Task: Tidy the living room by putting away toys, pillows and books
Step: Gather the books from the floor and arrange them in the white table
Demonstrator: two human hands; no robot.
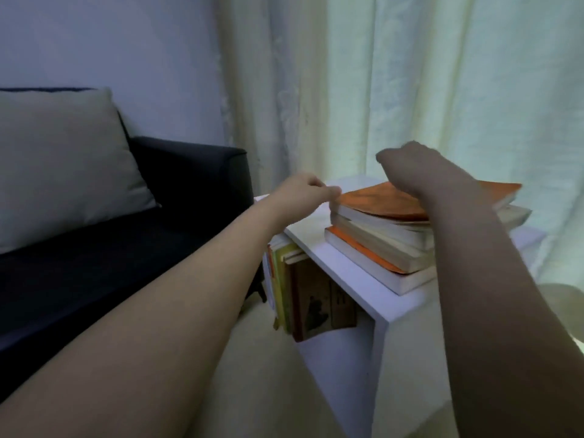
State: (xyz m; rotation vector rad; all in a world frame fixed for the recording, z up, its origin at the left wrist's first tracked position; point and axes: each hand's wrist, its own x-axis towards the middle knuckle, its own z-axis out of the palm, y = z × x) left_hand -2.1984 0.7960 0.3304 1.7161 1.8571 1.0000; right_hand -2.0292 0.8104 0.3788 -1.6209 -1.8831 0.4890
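I found the stack of books (388, 235) lying flat on top of the white shelf (344, 267), beside the dark sofa (177, 197) with its pillow (63, 165). My left hand (303, 192) had its fingers curled at the stack's left edge, seemingly touching the upper books, though blur hid any real grip. My right hand (417, 169) hovered curled above the orange cover, holding nothing I could see. I judged these paperbacks floppy and prone to sliding, so I would clamp the pile from both ends, low down.
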